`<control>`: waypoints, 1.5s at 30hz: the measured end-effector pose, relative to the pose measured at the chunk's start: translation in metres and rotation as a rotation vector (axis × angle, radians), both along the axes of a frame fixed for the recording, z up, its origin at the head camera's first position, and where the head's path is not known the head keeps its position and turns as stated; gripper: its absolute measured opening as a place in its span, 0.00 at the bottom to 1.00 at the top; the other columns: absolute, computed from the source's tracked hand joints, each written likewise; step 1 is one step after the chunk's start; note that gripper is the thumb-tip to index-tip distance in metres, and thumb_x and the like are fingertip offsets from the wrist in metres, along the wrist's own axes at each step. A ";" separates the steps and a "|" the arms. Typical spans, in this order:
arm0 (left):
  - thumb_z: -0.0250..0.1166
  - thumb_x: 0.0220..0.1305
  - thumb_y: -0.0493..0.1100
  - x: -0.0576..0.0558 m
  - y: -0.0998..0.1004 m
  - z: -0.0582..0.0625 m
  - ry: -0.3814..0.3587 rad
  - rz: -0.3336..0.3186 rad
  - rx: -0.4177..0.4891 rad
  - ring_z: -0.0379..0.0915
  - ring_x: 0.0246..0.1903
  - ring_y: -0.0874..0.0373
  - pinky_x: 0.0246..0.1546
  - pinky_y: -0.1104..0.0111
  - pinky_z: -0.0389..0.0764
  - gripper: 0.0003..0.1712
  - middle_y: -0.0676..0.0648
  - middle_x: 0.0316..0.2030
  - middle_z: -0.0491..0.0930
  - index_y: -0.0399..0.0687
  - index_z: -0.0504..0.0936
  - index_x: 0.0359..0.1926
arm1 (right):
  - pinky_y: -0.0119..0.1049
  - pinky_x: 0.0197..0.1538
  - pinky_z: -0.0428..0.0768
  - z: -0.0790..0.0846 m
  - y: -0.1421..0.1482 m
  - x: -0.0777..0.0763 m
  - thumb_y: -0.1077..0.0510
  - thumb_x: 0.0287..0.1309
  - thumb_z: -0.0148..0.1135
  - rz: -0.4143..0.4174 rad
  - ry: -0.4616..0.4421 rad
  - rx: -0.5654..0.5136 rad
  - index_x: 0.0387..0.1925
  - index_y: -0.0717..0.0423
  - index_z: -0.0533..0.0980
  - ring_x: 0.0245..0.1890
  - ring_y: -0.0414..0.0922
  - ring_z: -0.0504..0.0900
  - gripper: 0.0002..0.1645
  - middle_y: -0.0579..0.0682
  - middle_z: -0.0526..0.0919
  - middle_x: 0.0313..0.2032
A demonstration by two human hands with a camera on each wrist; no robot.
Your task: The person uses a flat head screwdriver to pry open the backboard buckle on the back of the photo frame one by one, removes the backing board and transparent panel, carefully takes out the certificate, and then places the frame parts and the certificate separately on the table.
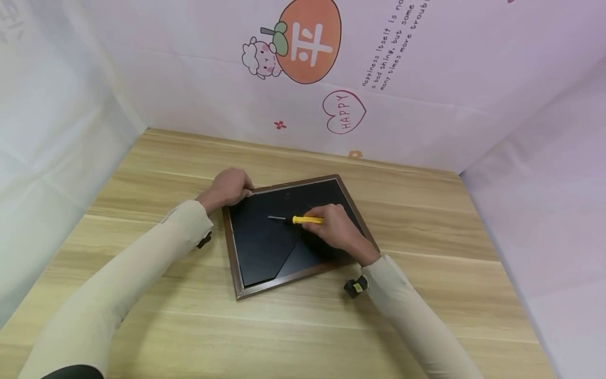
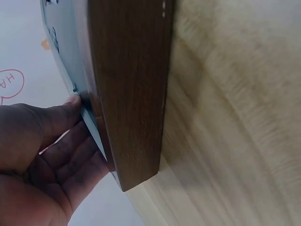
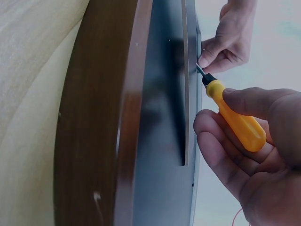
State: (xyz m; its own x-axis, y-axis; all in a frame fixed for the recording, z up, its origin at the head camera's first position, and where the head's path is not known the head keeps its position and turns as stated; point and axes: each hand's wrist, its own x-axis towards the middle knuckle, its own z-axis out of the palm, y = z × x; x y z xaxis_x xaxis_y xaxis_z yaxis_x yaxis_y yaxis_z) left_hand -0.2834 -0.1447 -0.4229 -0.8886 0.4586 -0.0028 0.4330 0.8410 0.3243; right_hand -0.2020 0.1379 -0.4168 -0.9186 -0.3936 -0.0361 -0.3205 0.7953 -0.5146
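A picture frame with a brown border lies back side up on the wooden table, turned at a slant. Black backing board fills it, and a thin dark panel stands slightly off that backing in the right wrist view. My left hand grips the frame's far left corner, thumb on the backing's edge and fingers round the outer side. Over the board, my right hand holds a screwdriver by its yellow handle between thumb and fingers. Its metal shaft points left, toward the left hand.
The wood-grain table extends around the frame. Behind it hangs a white printed cloth, with more white cloth at the left and right. Small black devices, such as one near the right sleeve, are worn at the wrists.
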 end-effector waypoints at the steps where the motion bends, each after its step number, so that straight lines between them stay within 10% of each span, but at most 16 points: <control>1: 0.64 0.66 0.38 0.002 0.000 0.000 0.005 0.003 0.001 0.80 0.30 0.51 0.39 0.56 0.82 0.09 0.43 0.34 0.88 0.42 0.89 0.32 | 0.34 0.40 0.84 0.000 0.000 0.000 0.54 0.62 0.67 0.000 0.001 0.000 0.46 0.57 0.84 0.33 0.42 0.80 0.15 0.52 0.88 0.43; 22: 0.62 0.64 0.39 0.033 -0.010 -0.005 -0.019 0.142 -0.004 0.83 0.44 0.45 0.48 0.52 0.83 0.11 0.43 0.39 0.88 0.41 0.90 0.39 | 0.34 0.39 0.83 -0.002 0.002 -0.001 0.53 0.61 0.68 0.003 0.035 -0.014 0.45 0.56 0.85 0.36 0.42 0.82 0.14 0.51 0.88 0.42; 45: 0.64 0.62 0.40 0.059 -0.014 0.000 -0.091 0.187 0.011 0.74 0.20 0.59 0.29 0.64 0.81 0.14 0.47 0.20 0.83 0.39 0.87 0.22 | 0.35 0.40 0.84 -0.003 -0.002 -0.001 0.53 0.62 0.67 0.006 0.024 -0.021 0.46 0.57 0.85 0.36 0.42 0.82 0.14 0.53 0.88 0.44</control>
